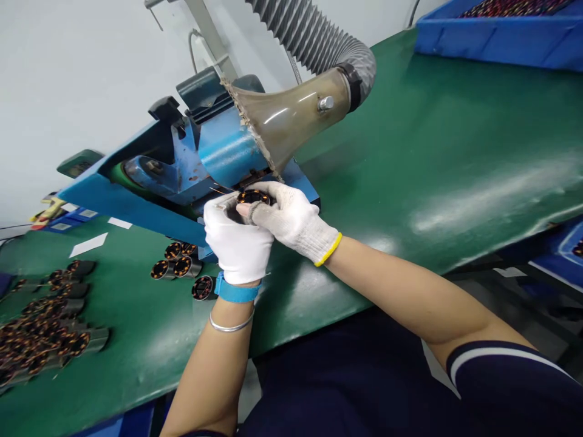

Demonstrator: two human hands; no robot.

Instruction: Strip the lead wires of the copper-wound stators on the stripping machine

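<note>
Both my hands wear white gloves and meet at a round black motor part with copper windings, close to the lower front of a blue machine. My left hand wraps round the part's left side, with thin wires sticking out above its fingers. From the right, my right hand grips the same part, its bare thumb tip lying across the near edge. The part's underside is hidden by the gloves. A clear funnel hood rises just behind and to the right of the hands.
A grey ribbed hose runs up from the hood. Several similar parts stand left of my left wrist, with a larger group at the far left. A blue tray sits at the back right of the green table.
</note>
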